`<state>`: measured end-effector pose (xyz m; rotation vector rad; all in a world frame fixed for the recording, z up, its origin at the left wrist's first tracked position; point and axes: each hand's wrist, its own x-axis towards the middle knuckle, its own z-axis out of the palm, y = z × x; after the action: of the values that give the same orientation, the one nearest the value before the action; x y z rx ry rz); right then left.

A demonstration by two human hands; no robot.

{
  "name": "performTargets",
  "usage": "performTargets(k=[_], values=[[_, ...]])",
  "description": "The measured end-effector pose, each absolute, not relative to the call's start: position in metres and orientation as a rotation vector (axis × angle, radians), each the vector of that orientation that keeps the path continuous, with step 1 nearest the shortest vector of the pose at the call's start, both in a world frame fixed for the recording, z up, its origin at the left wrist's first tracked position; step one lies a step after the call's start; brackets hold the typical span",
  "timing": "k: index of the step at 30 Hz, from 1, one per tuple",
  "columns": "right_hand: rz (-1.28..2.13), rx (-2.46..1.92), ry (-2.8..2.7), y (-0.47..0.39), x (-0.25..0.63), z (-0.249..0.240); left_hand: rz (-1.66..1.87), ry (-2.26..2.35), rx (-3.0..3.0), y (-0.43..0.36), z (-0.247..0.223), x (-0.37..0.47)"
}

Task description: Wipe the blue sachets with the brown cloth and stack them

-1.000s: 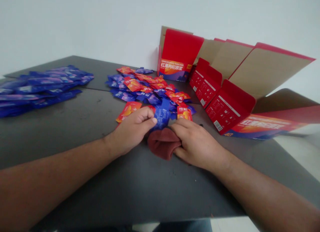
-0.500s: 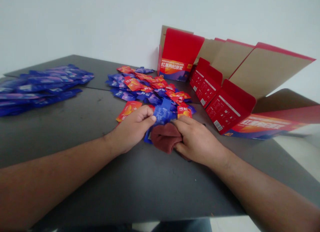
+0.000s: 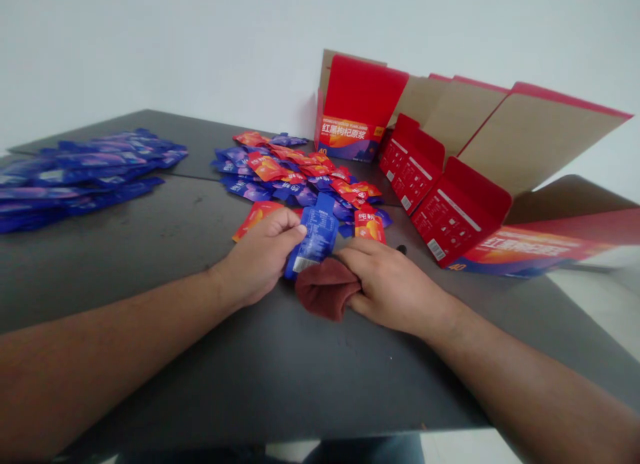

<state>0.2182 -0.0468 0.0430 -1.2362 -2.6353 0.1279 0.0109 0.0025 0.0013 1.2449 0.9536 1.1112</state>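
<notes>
My left hand (image 3: pixel 270 251) is closed on the left edge of a blue pouch (image 3: pixel 320 234), thumb on top. The pouch's printed back, with a barcode low down, faces me. In my right hand (image 3: pixel 383 277) a brown cloth (image 3: pixel 327 287) is bunched up, and it overlaps the lower right part of the pouch. A red pouch (image 3: pixel 255 217) lies just beyond my left hand, partly covered by it. Another red pouch (image 3: pixel 369 225) sits past my right knuckles. Behind them spreads a pile of mixed red and blue pouches (image 3: pixel 295 171).
Stacked blue pouches (image 3: pixel 90 167) lie at the far left of the dark table (image 3: pixel 280 377). Red cartons with raised flaps stand on the right: one at the back (image 3: pixel 350 127), others along the right side (image 3: pixel 450 211). A white wall (image 3: pixel 225 51) rises behind.
The blue pouch has shifted slightly left and toward me, and more of its printed back shows. The cloth in my right hand has moved down a little and off the barcode.
</notes>
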Motion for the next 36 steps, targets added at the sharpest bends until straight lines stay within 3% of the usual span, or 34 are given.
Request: performTargets(k=[14,20,26,36], values=[[0.027,-1.376,-2.468,-0.056,0.208,0.041,1.186,1.116,1.603,-0.004,-0.001,0.008],[0.08,-1.229,-2.612,-0.063,0.201,0.041,1.122,1.215,1.743,-0.01,0.006,0.008],[-0.067,-1.391,-2.46,-0.057,0.207,0.042,1.128,1.165,1.731,-0.01,0.006,0.009],[-0.032,-1.304,-2.581,-0.062,0.203,0.043,1.153,1.128,1.563,-0.013,0.007,0.011]])
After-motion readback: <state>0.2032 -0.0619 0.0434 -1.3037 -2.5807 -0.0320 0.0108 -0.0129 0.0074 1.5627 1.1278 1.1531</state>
